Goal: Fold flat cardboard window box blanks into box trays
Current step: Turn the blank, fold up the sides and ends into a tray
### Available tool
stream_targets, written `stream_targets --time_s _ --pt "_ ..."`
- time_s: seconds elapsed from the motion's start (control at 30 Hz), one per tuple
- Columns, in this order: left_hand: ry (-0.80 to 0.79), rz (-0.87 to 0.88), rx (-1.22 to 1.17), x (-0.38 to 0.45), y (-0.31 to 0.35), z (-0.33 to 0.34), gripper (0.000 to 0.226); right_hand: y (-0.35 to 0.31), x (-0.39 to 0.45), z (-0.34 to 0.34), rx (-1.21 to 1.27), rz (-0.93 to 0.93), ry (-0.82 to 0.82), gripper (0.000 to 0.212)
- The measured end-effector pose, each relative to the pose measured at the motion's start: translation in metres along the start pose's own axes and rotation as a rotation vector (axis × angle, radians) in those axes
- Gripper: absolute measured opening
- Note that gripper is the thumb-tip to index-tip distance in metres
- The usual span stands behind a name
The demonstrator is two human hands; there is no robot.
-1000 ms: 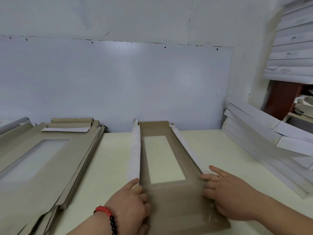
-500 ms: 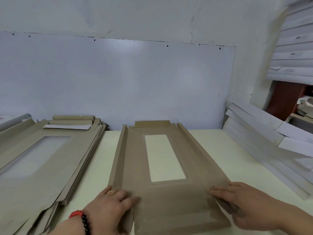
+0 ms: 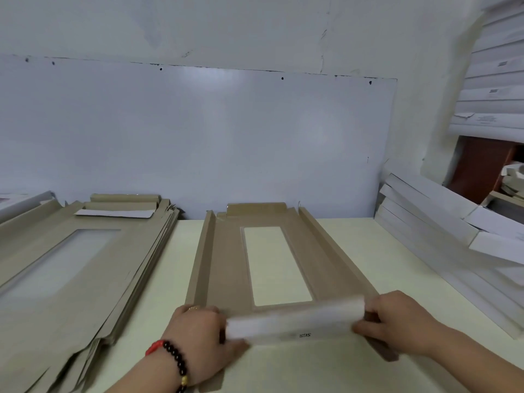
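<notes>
Both hands — L (image 3: 200,333), R (image 3: 397,321) — grip blank's (image 3: 226,268) near flap (image 3: 295,319).

A big white board (image 3: 198,143) leans on the cracked white wall (image 3: 226,26) behind a pale table (image 3: 368,251), w/ a red-brown shelf (image 3: 479,168) at the right & soft light.

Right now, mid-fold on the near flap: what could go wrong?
1. Both hands, left hand and right hand, grip only the near flap; the blank may slide toward the wall.
2. Uneven lift could crease it off the score line.
3. The stack of blanks lies close by and could be nudged.
</notes>
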State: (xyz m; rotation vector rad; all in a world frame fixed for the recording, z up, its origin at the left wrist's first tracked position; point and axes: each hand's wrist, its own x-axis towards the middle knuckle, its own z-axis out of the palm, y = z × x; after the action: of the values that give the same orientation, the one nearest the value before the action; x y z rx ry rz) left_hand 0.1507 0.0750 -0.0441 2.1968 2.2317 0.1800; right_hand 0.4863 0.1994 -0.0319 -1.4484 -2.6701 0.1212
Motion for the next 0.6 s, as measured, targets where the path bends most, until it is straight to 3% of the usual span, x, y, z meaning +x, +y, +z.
stream_targets --time_s 0.1,0.17,0.23,0.33,0.4,0.47,0.53,0.6 --pt "-0.023 -0.129 -0.127 0.013 0.003 -0.002 0.045 -0.005 0.013 0.001 -0.017 0.134 0.020 0.040" --pt "-0.002 -0.200 -0.160 0.022 0.007 0.004 0.076 -0.016 0.020 0.004 -0.020 0.189 0.042 0.039" --pt "0.026 -0.261 -0.107 0.030 0.011 0.013 0.100 -0.030 0.028 0.013 -0.111 0.252 0.072 0.054" --pt "0.034 -0.274 0.047 0.038 0.025 0.023 0.094 -0.057 0.038 0.033 -0.255 0.318 0.088 0.067" --pt "0.003 -0.197 0.092 0.044 0.040 0.028 0.078 -0.079 0.041 0.040 -0.320 0.242 0.186 0.063" --pt "-0.043 -0.092 0.063 0.054 0.059 0.034 0.070 -0.101 0.047 0.045 -0.202 0.040 0.280 0.060" --pt "-0.083 -0.037 -0.003 0.061 0.074 0.041 0.072 -0.119 0.056 0.055 0.058 -0.142 0.176 0.061" --pt "-0.110 -0.030 -0.047 0.065 0.080 0.047 0.075 -0.123 0.063 0.060 0.187 -0.194 0.128 0.059"
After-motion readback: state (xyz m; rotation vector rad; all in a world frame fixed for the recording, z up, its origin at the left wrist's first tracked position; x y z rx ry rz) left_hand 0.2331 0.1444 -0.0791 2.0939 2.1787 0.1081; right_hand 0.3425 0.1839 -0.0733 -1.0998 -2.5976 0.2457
